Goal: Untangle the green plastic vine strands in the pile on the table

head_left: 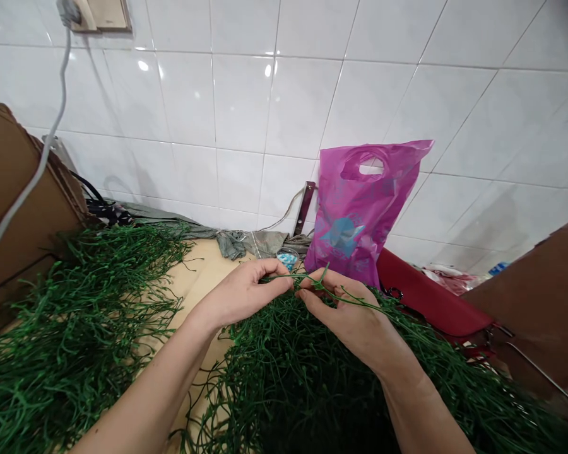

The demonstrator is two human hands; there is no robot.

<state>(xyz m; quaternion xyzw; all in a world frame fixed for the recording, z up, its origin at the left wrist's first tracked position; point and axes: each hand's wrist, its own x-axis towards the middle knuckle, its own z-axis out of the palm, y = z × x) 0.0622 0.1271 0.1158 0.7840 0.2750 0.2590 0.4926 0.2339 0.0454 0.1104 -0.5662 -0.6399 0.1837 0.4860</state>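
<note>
Loose green plastic stems [61,340] lay lower left. Bare left hand [250,290] and right hand [345,309] nearly met mid-frame, both pinching one thin green branched stem [329,287], likely to steady its joint; bigger green heap [303,372] below.

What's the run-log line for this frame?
left hand: pinching green stem | right hand: on same stem | below: green stem pile | behind: purple bag, upright
</note>
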